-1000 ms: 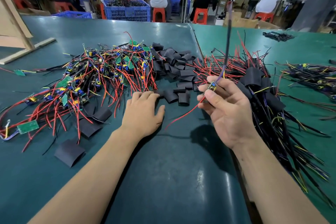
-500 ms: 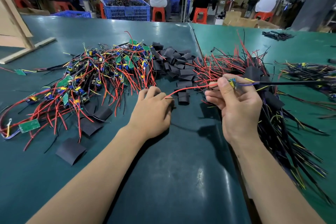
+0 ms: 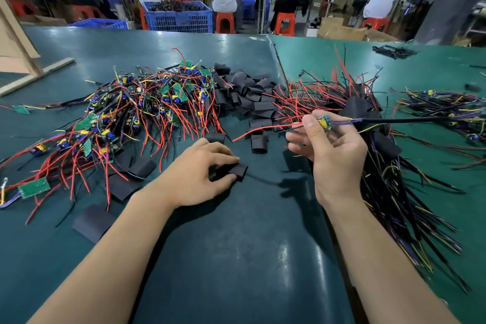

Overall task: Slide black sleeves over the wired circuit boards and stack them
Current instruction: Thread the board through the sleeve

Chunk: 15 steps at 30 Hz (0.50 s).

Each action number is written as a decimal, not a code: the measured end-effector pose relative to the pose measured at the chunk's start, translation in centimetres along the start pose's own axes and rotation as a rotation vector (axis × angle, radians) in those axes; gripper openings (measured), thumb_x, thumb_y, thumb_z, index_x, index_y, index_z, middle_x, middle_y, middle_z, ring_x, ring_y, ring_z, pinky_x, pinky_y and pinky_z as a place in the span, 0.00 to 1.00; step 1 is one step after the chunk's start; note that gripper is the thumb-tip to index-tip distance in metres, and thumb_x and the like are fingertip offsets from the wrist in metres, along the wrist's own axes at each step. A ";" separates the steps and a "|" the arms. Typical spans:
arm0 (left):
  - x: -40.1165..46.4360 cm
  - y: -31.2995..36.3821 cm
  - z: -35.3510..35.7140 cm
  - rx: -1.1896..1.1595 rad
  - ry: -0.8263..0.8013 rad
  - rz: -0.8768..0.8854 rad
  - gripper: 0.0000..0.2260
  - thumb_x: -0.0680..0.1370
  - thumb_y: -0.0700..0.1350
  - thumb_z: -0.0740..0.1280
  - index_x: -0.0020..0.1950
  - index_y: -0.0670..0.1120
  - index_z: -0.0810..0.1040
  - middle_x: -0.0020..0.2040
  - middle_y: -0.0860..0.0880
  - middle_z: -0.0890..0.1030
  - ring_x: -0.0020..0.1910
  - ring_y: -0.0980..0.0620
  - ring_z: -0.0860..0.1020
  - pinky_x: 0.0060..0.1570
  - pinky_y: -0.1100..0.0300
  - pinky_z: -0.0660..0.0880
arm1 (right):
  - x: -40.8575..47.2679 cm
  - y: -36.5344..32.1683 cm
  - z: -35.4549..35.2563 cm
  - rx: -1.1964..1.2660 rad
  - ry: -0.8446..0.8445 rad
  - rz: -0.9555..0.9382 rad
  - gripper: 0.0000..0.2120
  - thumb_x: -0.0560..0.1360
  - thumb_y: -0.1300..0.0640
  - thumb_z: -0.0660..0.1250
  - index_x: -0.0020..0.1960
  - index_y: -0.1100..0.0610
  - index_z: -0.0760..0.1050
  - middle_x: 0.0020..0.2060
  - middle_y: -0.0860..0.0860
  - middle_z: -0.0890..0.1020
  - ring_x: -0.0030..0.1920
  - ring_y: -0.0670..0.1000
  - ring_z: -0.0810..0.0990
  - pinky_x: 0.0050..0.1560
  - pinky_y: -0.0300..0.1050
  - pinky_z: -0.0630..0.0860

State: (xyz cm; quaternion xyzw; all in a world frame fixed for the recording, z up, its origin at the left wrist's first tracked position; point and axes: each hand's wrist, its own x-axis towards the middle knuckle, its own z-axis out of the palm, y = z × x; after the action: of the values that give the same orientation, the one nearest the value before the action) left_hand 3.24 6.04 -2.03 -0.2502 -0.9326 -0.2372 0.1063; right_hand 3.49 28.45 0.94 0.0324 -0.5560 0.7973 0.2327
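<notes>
On our far left lay the tangle of unsleeved boards [image 3: 147, 110], green and blue parts knotted among red leads, with a few flat sleeves loose at its near edge. Next came our left hand [image 3: 196, 175], low on the green table [image 3: 236, 258], its fingers curled round a single black sleeve [image 3: 238, 171] and pinching it against the surface; the sleeve's open mouth faced right, toward our other hand. Behind it, farther from us, sat the heap of spare sleeves [image 3: 249, 97], well apart from that grip. To the right, raised above the table, our right hand [image 3: 334, 155] pinched a small wired circuit board [image 3: 324, 121] between thumb and fingertips. The board's long axis ran nearly level from left to right: its red lead [image 3: 263, 131] trailed leftward and down, the tip hanging just above and beyond the sleeve, while its black cable [image 3: 407, 120] stretched off to the right. We judged that the coming move turned on this line-up, since the red lead end was the nearer one to the sleeve's mouth and the left hand had only to lift and meet it. Farthest right, under and beyond the right wrist, spread the stack of finished sleeved boards [image 3: 389, 166], where this one would presumably go.
</notes>
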 end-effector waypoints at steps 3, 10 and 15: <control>0.0 -0.2 0.3 -0.013 0.022 0.006 0.17 0.75 0.54 0.73 0.61 0.49 0.83 0.55 0.54 0.79 0.52 0.51 0.71 0.58 0.58 0.69 | 0.1 0.0 -0.1 -0.007 0.003 -0.011 0.07 0.76 0.67 0.69 0.52 0.58 0.76 0.39 0.59 0.82 0.34 0.54 0.85 0.35 0.42 0.80; 0.2 0.1 0.5 -0.034 0.095 -0.088 0.19 0.71 0.55 0.76 0.58 0.48 0.83 0.50 0.52 0.81 0.50 0.53 0.76 0.55 0.59 0.72 | 0.2 0.1 0.1 -0.006 0.019 -0.006 0.06 0.77 0.67 0.69 0.51 0.59 0.76 0.36 0.57 0.82 0.33 0.54 0.84 0.36 0.43 0.81; 0.1 0.6 0.8 -0.206 0.220 -0.062 0.07 0.70 0.48 0.77 0.45 0.50 0.85 0.43 0.52 0.80 0.37 0.53 0.75 0.43 0.57 0.74 | 0.2 0.0 0.0 0.028 0.042 -0.003 0.05 0.76 0.68 0.69 0.51 0.62 0.76 0.34 0.52 0.82 0.34 0.53 0.84 0.38 0.43 0.81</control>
State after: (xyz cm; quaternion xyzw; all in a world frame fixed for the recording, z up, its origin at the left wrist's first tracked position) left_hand 3.36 6.92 -2.43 -0.2034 -0.8934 -0.3608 0.1741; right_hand 3.33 28.55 1.05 0.0197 -0.5397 0.8052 0.2449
